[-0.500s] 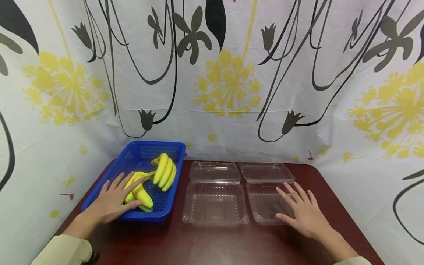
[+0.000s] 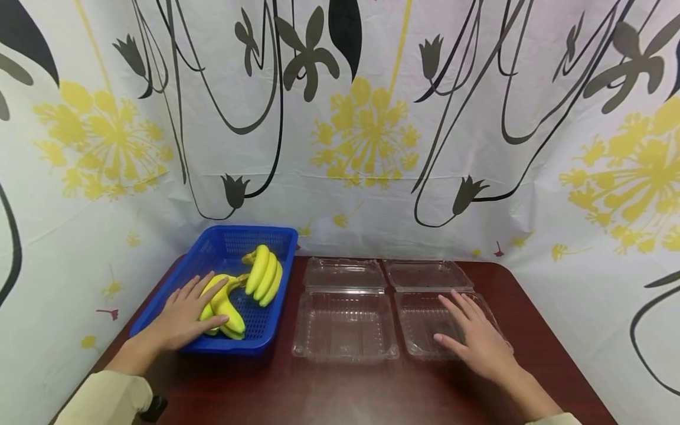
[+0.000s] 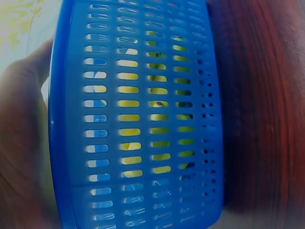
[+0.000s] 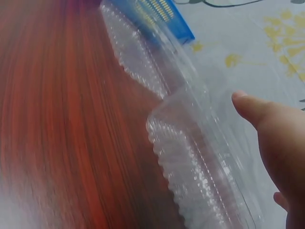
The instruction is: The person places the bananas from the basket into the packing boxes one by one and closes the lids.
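Note:
My left hand [image 2: 183, 319] reaches over the near left part of a blue plastic basket [image 2: 260, 321], its fingers stretched out above a bunch of bananas [image 2: 229, 313]. Whether they touch the fruit I cannot tell. Another banana bunch [image 2: 264, 277] lies farther back in the basket. Over the right clear plastic container [image 2: 419, 327] hovers my right hand [image 2: 475, 342], fingers extended and holding nothing. Beside that container stands a second one [image 2: 345, 327], also with its lid folded back. In the left wrist view, yellow shows through the slots of the basket wall [image 3: 105, 109].
A dark red-brown wooden table [image 2: 340, 389] carries everything. Behind it and at both sides hangs a white sheet [image 2: 366, 224] printed with yellow and grey flowers. The container lids [image 2: 345, 273] lie back toward the sheet.
My right hand has shifted slightly left, its fingers closer together. The left hand has moved only a little above the near bananas. Basket, bananas and containers stay where they were.

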The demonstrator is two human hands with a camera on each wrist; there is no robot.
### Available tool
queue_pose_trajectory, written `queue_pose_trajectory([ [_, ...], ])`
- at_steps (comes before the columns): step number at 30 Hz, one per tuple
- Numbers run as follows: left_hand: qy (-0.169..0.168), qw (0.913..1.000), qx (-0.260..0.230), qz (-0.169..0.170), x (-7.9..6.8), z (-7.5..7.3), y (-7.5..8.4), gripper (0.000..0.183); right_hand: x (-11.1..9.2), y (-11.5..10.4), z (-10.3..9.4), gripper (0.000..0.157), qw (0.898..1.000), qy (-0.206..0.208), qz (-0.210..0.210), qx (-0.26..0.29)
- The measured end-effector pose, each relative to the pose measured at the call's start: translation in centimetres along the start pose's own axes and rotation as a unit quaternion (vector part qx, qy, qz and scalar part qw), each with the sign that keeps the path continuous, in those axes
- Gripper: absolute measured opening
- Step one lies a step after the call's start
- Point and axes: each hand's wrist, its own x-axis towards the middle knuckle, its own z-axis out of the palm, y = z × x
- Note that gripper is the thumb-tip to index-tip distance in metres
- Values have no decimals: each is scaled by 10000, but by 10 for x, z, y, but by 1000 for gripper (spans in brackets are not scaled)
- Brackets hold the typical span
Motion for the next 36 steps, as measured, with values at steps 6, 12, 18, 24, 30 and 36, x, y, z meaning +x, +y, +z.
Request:
queue_pose_trajectory([
  [6, -19, 9993, -348, -154, 5, 0, -1, 73, 4, -12, 5, 73, 9990, 143, 150, 393],
  [12, -78, 9971, -664, -375, 9, 0, -1, 74, 6, -24, 9, 73, 9971, 194, 304, 668],
  [18, -347, 9859, -1414, -825, 12, -1, -3, 77, 10, -38, 13, 72, 9917, 341, 290, 1207],
  [24, -474, 9731, -1996, -1044, 17, -2, -5, 82, 13, -49, 19, 71, 9836, 362, 397, 1720],
  [30, -656, 9635, -2346, -1110, 21, 0, -8, 88, 16, -61, 26, 70, 9757, 358, 409, 2123],
  [36, -866, 9487, -2811, -1159, 24, 0, -14, 90, 16, -72, 33, 69, 9667, 424, 427, 2486],
])
